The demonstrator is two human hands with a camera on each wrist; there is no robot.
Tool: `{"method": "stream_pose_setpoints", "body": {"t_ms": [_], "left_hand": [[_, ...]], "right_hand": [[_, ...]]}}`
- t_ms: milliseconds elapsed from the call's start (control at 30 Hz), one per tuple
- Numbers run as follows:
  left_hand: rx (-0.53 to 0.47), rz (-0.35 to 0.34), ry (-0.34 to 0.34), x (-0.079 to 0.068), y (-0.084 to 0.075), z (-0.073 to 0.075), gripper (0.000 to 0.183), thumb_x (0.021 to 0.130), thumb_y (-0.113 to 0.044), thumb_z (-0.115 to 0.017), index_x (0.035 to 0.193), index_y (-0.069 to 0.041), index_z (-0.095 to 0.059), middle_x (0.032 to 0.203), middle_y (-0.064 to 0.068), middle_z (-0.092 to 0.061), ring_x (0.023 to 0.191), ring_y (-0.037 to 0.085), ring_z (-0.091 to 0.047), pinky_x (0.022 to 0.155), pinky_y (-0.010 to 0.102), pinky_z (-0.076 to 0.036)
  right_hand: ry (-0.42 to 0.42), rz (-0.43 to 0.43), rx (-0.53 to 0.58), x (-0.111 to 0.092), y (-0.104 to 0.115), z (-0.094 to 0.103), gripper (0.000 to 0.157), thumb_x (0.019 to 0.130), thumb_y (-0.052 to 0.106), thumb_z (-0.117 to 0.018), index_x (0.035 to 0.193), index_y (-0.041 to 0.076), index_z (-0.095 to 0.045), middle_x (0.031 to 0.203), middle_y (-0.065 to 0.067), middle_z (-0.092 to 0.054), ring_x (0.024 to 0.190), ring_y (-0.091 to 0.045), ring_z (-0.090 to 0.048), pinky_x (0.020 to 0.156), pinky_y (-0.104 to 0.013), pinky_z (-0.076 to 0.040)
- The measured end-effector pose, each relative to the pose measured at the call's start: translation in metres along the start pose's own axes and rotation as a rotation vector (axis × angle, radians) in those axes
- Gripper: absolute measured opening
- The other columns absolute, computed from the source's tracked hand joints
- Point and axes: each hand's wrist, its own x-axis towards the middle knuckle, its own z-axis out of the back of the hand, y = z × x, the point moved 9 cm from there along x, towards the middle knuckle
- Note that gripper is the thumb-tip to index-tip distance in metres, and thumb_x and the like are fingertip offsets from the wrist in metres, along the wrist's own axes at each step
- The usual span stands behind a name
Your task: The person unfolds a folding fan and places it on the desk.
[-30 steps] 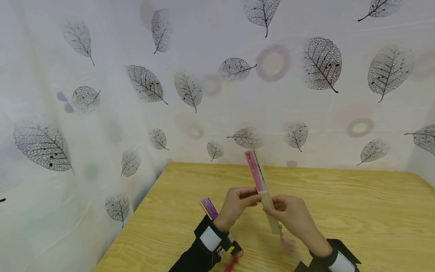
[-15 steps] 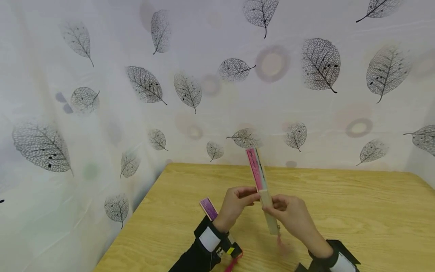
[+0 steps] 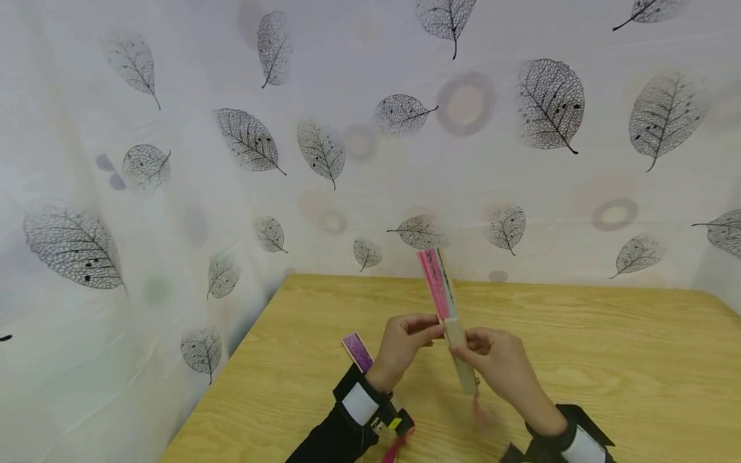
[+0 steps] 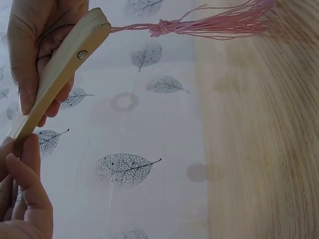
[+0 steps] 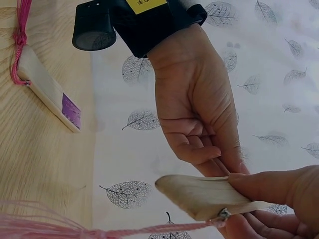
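Since a second ago, you have lifted the slim folding fan with pale wooden ribs and a pink-and-grey leaf [image 3: 451, 318] slightly, and a little more of its pink side shows; its pale pink thread tassel [image 4: 219, 27] has swung a bit. The fan is up between your hands, above the yellow wood-grain table [image 3: 579, 360], tilted with its tassel end down towards you. Your left hand [image 3: 402, 347] pinches its left edge near the middle, thumb and forefinger nearly closed. Your right hand [image 3: 498, 360] has the pale ribs pinched lower down, nearer the tassel.

Watch your left wrist: a second folding fan, pale wood with a purple panel [image 3: 357, 352], lies on the table beneath it, so the head view loses its middle behind your black wrist strap [image 3: 360, 404]. Its deep pink tassel [image 3: 395, 448] lies nearest you. A whitish leaf-printed curtain [image 3: 370, 180] hangs behind the table.
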Motion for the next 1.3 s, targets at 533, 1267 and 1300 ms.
{"method": "stream_pose_setpoints", "body": {"t_ms": [533, 1267, 1300], "left_hand": [[-0.048, 0.021, -0.024, 0.003, 0.012, 0.000, 0.031, 0.079, -0.020, -0.064, 0.101, 0.001, -0.065, 0.098, 0.021, -0.066, 0.083, 0.019, -0.063, 0.066, 0.020, -0.052], [-0.031, 0.026, -0.087, 0.002, 0.008, 0.002, 0.026, 0.079, -0.015, -0.064, 0.097, 0.003, -0.066, 0.095, 0.022, -0.066, 0.082, 0.023, -0.064, 0.065, 0.022, -0.054], [-0.028, 0.021, -0.088, 0.002, 0.009, 0.002, 0.026, 0.079, -0.016, -0.064, 0.097, 0.003, -0.066, 0.095, 0.022, -0.066, 0.081, 0.022, -0.064, 0.066, 0.022, -0.054]], "right_hand": [[-0.039, -0.001, -0.007, 0.001, -0.003, 0.004, 0.034, 0.075, 0.026, -0.068, 0.094, -0.002, -0.067, 0.080, -0.012, -0.069, 0.070, -0.014, -0.063, 0.058, -0.030, -0.055], [-0.102, 0.051, -0.094, 0.001, 0.000, 0.010, 0.029, 0.078, 0.025, -0.066, 0.091, -0.001, -0.068, 0.078, -0.009, -0.070, 0.068, -0.011, -0.062, 0.057, -0.030, -0.055], [-0.112, 0.062, -0.108, 0.000, 0.000, 0.010, 0.027, 0.078, 0.026, -0.065, 0.089, 0.001, -0.068, 0.077, -0.008, -0.070, 0.067, -0.010, -0.062, 0.057, -0.030, -0.055]]}}
